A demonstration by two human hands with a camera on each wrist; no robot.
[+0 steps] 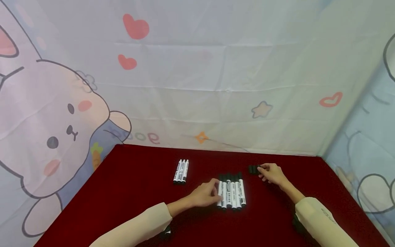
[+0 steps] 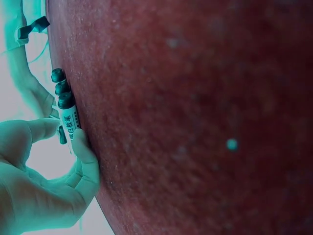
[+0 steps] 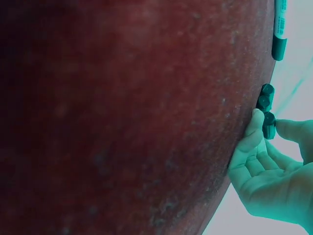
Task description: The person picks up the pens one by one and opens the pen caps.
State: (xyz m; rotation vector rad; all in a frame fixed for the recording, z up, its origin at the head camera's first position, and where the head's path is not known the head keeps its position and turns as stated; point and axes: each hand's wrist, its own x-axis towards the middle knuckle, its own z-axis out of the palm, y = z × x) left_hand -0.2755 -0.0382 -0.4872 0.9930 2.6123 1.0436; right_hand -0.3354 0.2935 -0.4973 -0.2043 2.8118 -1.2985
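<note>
Several white whiteboard markers with black caps (image 1: 232, 192) lie side by side in a row on the red cloth. My left hand (image 1: 204, 193) is at the row's left end, thumb and a finger pinching the outermost marker (image 2: 69, 120) along its barrel. Farther right, my right hand (image 1: 273, 174) pinches a loose black marker cap (image 3: 269, 126) between thumb and fingertips. Two more black caps (image 1: 252, 169) stand right beside it in a short line. Three uncapped white markers (image 1: 181, 171) lie together at the back left, pale tips pointing away from me.
The red cloth (image 1: 129, 192) covers the table up to a printed fabric backdrop (image 1: 191, 85) behind and at both sides. A small dark object (image 1: 167, 230) shows partly from under my left sleeve, and a dark shape (image 1: 297, 223) beside my right sleeve.
</note>
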